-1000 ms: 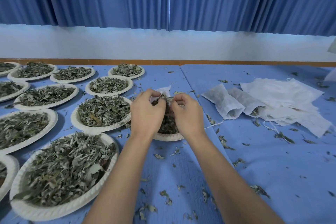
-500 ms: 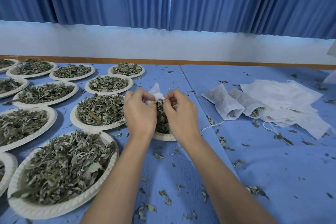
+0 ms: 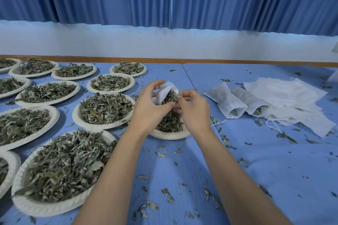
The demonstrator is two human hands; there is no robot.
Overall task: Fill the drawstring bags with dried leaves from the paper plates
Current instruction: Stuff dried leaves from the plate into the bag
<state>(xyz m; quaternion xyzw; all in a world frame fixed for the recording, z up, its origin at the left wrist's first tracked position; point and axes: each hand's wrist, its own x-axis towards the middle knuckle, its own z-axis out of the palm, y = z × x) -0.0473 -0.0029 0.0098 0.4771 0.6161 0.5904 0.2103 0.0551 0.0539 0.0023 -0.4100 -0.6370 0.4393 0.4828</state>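
Over the near-center paper plate (image 3: 170, 135), left hand (image 3: 148, 108) grips a white drawstring bag (image 3: 166, 90), fingers curled round it. Right hand (image 3: 195, 110) pinches the bag's mouth edge. Dried leaves (image 3: 169, 121) fill the mouth and heap on the plate below. 2 filled bags (image 3: 226, 101) lie right, touching flat empty bags (image 3: 285, 93).

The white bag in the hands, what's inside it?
Dried leaves poke from the open mouth of the white bag, above a paper plate. How full it is cannot be seen: cloth, the left hand and the right hand cover the rest.
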